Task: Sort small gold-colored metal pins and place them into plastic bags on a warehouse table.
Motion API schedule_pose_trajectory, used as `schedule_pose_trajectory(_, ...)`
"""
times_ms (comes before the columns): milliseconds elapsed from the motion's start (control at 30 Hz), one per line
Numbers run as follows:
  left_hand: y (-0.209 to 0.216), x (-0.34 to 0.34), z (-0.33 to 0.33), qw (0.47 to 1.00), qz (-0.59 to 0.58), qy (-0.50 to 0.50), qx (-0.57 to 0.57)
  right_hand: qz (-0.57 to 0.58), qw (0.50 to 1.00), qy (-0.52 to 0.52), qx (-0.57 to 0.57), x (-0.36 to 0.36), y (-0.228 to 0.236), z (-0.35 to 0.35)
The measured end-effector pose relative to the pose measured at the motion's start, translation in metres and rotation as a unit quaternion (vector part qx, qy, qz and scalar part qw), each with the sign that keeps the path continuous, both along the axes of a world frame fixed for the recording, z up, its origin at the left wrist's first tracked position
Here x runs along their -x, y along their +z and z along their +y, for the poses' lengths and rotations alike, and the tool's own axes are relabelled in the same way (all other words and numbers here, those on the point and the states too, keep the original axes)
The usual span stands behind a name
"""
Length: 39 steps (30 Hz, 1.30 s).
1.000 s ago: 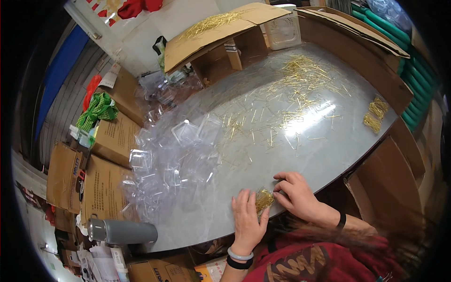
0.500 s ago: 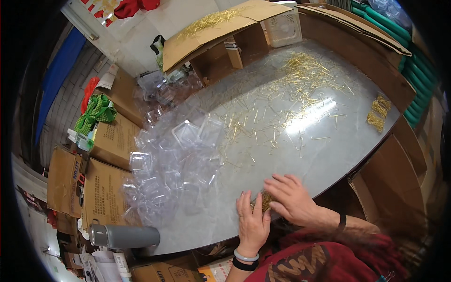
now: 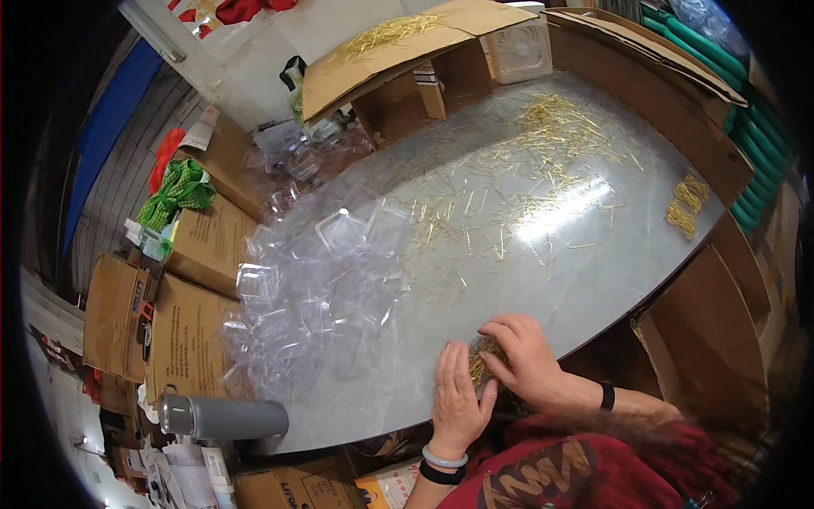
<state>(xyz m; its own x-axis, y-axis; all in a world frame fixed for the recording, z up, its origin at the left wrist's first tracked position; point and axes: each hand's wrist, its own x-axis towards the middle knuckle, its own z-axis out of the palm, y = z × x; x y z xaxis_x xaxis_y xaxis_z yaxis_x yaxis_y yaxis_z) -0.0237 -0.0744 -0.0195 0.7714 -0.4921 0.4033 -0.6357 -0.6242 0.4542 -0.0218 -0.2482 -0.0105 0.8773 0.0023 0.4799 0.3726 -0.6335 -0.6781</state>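
Observation:
A small packed bundle of gold wire hooks [image 3: 487, 360] sits at the table's near edge, between my two hands. What looks like a clear plastic rim shows around it, though my fingers hide most of that. My left hand [image 3: 459, 400] lies along the bundle's left side, fingers straight and together, thumb at the near side. From the right, my right hand [image 3: 532, 360] curls over the bundle's far and right sides. Loose gold hooks [image 3: 555, 136] are strewn over the far half of the grey table [image 3: 373, 407].
Clear plastic boxes [image 3: 314, 318] are heaped on the left, beside a grey flask [image 3: 229, 418]. Two gold-filled packs [image 3: 687, 205] lie at the right edge. A cardboard shelf [image 3: 398, 55] and a white fan [image 3: 519, 53] stand at the back. Cartons [image 3: 191, 339] line the left side.
My right hand's fingers have drawn in and curled around the bundle, and more of the gold hooks shows. My left hand has shifted slightly right, its fingers closer together.

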Motion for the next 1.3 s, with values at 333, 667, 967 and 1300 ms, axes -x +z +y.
schedule_pose_trajectory(333,-0.001,0.002,-0.001,1.000,0.009,0.000,-0.009,0.002,0.999,0.034,-0.041,0.014,-0.004,-0.007)
schedule_pose_trajectory(667,-0.003,-0.002,0.009,0.998,0.042,-0.012,0.052,0.024,0.993,0.110,0.045,-0.007,0.003,-0.015)
schedule_pose_trajectory(967,0.000,-0.006,0.023,0.980,0.114,-0.089,0.137,-0.014,0.987,0.058,0.152,0.005,0.016,-0.005)
schedule_pose_trajectory(1300,-0.004,-0.008,0.028,0.931,0.203,-0.131,0.275,0.017,0.974,-0.026,0.224,0.008,-0.001,0.025)
